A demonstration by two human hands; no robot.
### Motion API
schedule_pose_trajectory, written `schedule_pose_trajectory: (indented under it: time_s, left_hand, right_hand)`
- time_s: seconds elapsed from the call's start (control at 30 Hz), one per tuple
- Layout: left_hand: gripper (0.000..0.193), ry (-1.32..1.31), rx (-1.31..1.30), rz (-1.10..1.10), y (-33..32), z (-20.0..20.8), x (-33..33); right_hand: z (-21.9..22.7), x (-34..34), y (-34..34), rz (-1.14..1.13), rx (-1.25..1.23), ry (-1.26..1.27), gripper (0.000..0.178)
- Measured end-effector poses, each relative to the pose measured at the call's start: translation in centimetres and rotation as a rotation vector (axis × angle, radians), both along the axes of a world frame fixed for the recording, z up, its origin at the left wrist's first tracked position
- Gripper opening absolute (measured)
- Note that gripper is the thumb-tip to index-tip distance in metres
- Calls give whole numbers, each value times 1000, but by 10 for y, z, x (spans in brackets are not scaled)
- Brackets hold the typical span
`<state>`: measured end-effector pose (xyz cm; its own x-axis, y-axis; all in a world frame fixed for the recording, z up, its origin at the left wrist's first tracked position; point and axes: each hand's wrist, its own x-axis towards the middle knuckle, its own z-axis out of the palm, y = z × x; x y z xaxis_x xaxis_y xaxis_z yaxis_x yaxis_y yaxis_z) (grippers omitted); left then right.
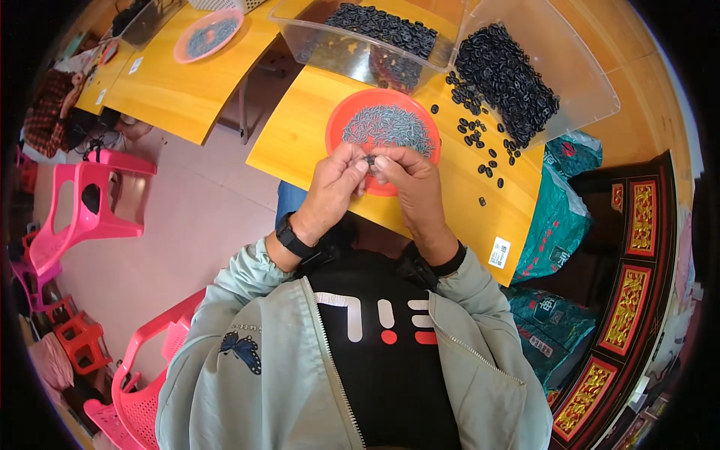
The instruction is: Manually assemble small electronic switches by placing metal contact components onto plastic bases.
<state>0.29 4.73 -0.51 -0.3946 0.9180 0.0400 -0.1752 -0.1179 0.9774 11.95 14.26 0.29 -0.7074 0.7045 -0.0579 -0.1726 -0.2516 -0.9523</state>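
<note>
My left hand (331, 186) and my right hand (418, 187) meet above the near rim of a red plastic plate (339, 118). Between their pinched fingertips is a small dark piece (370, 160), mostly hidden; it resembles the loose black pieces nearby. Both hands are closed on it. The plate holds a heap of small grey screw-like pins (386, 124). To its right, small black oval pieces (482, 169) with holes lie scattered on the yellow table (457, 225).
A clear bin (315, 56) of black pieces stands behind the plate. Another clear bin (581, 71) at right spills black pieces onto the table. Green bags (555, 225) sit beside the table's right edge. Pink chairs (94, 202) stand at left; another yellow table (172, 90) carries a pink plate (234, 22).
</note>
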Motion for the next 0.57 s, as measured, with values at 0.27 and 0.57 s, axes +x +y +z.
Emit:
schedule_pose_trajectory:
  time_s: [0.27, 0.57]
  left_hand:
    - [11, 279, 9, 90, -6, 3, -1]
    - [8, -12, -24, -102, -14, -12, -10]
  right_hand:
    - [4, 7, -5, 18, 46, -38, 15]
    - [11, 10, -8, 97, 515, -94, 14]
